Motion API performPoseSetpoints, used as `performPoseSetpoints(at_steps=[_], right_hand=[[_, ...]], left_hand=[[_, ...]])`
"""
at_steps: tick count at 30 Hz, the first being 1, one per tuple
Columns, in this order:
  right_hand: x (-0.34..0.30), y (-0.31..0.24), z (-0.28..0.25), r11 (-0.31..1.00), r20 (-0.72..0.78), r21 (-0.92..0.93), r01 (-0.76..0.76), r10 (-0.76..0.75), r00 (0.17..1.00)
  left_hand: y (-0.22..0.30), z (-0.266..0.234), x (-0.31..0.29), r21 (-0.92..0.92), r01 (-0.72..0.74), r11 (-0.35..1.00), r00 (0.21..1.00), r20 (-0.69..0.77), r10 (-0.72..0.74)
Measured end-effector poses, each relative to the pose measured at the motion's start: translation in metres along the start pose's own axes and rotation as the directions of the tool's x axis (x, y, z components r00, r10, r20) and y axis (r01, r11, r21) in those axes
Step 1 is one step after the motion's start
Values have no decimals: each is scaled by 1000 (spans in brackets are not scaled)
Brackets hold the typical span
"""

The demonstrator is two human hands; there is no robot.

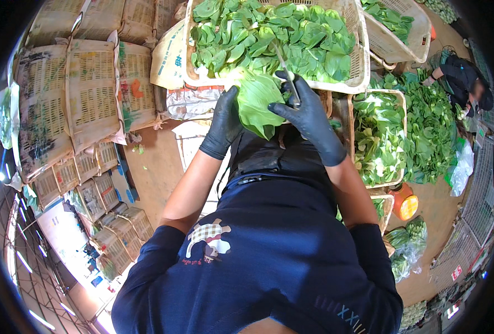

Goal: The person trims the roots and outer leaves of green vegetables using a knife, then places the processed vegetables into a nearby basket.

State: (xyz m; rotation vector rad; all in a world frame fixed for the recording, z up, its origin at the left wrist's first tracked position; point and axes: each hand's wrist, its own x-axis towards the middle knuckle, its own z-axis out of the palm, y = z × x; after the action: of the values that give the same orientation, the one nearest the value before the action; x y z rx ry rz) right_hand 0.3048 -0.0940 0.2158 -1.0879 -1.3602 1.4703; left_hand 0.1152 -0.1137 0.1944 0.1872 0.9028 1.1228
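Observation:
My left hand (225, 123), in a black glove, is closed round the left side of a leafy green vegetable (259, 103), probably a bok choy. My right hand (311, 119), also gloved in black, is closed on a slim knife (281, 59) whose blade points up and away from me. Its thumb rests against the right edge of the vegetable's leaves. Both hands are over my lap, at the near edge of a cream plastic crate (360, 67) heaped with green bok choy (247, 42). The vegetable's base is hard to make out.
Woven-covered crates (91, 83) are stacked at the left. On the right stand another crate (402, 128) of greens, a large pile of greens (430, 131) and an orange container (404, 203). A co-worker (464, 78) bends over that pile. A clear bag of vegetables (408, 245) lies nearer.

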Motion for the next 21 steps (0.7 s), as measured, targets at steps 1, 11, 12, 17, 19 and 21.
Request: performPoseSetpoints(at_steps=[1,11,12,17,19,21], right_hand=[[3,3,4,999,14,34,-10,9,1000],[2,3,8,986,103,-124,109,-97,990],[1,2,10,979,117,-178,100,-79,990],[-8,-4,13,990,139,-110,85,-70,988],[-16,-10,12,976,103,-202,81,-61,993],[-26,-18,11,959,58,-254,124,-112,992]], left_hand=[[0,1,-1,32,-13,999,1000,8,13],[-12,13,-21,149,-209,966,968,-107,226],[-13,13,-20,133,-190,973,971,-124,206],[-22,6,-15,26,-109,994,983,-147,111],[-32,4,-13,-8,-141,990,977,-161,138],[-42,3,-10,50,-138,989,965,-216,146]])
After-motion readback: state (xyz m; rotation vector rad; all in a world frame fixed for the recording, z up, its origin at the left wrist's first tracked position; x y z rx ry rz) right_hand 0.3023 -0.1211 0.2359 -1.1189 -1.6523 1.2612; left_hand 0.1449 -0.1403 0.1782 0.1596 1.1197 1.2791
